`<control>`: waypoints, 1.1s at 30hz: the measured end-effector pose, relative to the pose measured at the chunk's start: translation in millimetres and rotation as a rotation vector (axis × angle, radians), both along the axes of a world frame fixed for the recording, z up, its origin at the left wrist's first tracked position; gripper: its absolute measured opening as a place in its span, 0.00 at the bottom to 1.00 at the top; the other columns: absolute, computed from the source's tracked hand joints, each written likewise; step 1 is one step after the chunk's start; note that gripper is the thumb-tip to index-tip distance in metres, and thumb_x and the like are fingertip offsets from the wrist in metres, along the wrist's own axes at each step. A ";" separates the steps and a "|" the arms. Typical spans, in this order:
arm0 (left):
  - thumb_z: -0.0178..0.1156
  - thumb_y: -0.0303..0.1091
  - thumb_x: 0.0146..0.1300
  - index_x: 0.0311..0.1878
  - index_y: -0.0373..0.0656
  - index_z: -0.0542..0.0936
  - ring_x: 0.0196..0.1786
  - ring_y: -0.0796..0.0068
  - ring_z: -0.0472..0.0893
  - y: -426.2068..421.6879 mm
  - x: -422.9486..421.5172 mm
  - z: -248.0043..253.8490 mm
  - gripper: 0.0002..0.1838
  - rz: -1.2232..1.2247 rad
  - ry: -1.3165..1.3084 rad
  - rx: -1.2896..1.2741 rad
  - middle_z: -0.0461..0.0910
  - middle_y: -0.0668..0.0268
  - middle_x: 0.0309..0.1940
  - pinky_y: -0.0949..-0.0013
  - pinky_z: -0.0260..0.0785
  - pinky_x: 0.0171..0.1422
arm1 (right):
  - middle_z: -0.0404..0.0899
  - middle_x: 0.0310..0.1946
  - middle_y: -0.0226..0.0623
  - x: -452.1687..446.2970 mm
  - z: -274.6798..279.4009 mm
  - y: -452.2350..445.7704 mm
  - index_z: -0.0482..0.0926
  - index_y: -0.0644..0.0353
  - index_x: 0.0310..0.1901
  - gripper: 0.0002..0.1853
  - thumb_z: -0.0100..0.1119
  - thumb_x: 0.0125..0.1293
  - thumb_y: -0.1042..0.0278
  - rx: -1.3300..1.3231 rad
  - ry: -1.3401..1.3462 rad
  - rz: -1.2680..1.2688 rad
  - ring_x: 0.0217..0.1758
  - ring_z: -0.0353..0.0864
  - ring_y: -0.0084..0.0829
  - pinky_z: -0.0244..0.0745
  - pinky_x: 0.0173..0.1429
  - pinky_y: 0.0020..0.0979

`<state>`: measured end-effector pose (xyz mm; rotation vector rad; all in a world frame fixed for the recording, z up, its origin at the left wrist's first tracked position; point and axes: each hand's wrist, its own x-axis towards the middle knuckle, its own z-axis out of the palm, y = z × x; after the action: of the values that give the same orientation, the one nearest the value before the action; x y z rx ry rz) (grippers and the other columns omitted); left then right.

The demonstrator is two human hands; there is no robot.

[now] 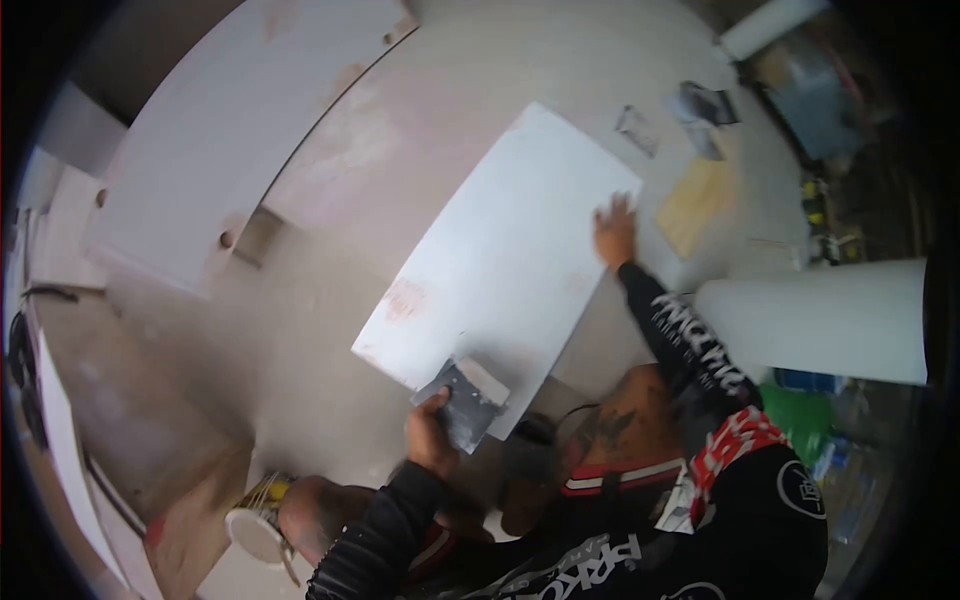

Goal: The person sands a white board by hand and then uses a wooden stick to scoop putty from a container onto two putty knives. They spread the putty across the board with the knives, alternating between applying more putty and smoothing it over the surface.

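A white rectangular panel point(500, 240) lies at a slant in front of me, with pinkish smears near its left edge. My left hand point(432, 438) grips a dark grey flat plate point(468, 408) over the panel's near end, thumb on top. A pale pinkish patch covers the plate's upper right side; I cannot tell whether it is paste or part of the plate. At the panel's far right edge, my right hand point(616, 230) lies flat with its fingers apart, holding nothing.
A larger pale panel point(230, 130) with round holes lies at upper left. Right of my panel are a yellowish sheet point(695, 205) and a blurred grey object point(703, 115). A white cylinder point(815, 315) is near my right arm; a pale round container point(258, 535) is at lower left.
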<state>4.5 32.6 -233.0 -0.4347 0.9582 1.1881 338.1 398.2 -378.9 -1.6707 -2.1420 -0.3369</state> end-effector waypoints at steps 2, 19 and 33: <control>0.57 0.32 0.64 0.55 0.35 0.75 0.46 0.63 0.83 18.3 4.5 18.1 0.18 -0.006 -0.052 0.041 0.81 0.60 0.45 0.59 0.77 0.54 | 0.44 0.76 0.59 -46.6 49.1 -71.6 0.57 0.62 0.73 0.37 0.48 0.70 0.45 -0.328 0.058 -0.161 0.74 0.55 0.61 0.51 0.73 0.63; 0.63 0.37 0.62 0.50 0.33 0.78 0.47 0.70 0.81 78.5 10.8 5.9 0.19 -0.647 -0.082 0.268 0.81 0.58 0.47 0.64 0.71 0.55 | 0.81 0.47 0.33 -66.1 110.3 -97.3 0.78 0.65 0.54 0.15 0.52 0.67 0.73 -0.398 1.007 -0.276 0.48 0.78 0.23 0.71 0.55 0.26; 0.64 0.34 0.66 0.49 0.32 0.81 0.38 0.82 0.79 16.1 -106.8 76.3 0.15 -0.321 0.870 0.440 0.85 0.66 0.37 0.72 0.74 0.42 | 0.81 0.40 0.30 -280.3 208.6 -236.7 0.78 0.68 0.51 0.16 0.66 0.62 0.78 -1.572 1.272 0.406 0.43 0.78 0.21 0.74 0.50 0.24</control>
<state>-102.3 48.8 -156.7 0.6277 1.3802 1.2501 57.8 161.5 -170.3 -1.0782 -1.3521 2.2839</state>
